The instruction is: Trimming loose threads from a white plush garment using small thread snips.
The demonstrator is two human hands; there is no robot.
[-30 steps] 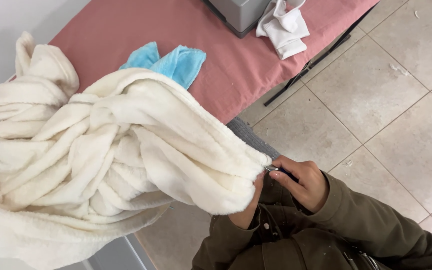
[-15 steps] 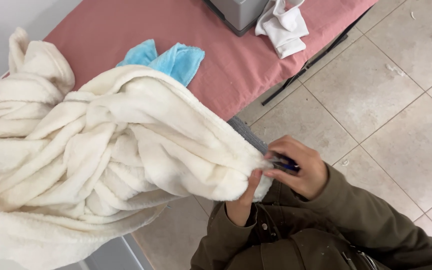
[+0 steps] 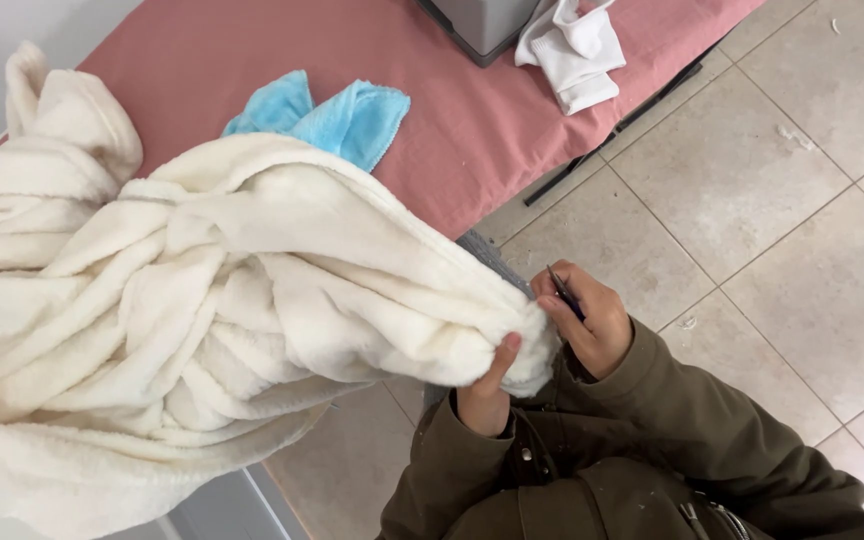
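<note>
Big cream fleece blanket [image 3: 202, 330] bunched over the pink table [image 3: 472, 150], my left hand [image 3: 485, 390] now pinching its corner shut, right hand [image 3: 587, 320] closed on a dark thin tool [image 3: 564, 293], shifted slightly nearer the hem since earlier.

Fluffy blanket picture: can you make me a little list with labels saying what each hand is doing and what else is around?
left hand: pinches the end of the cream fluffy blanket, thumb up against it
right hand: holds a thin dark tool at the blanket's end
blanket: bunched and twisted, lying partly on the pink-covered table
on the table: blue cloth, white cloth, grey box
floor: beige tiles
sleeves: olive green jacket
</note>
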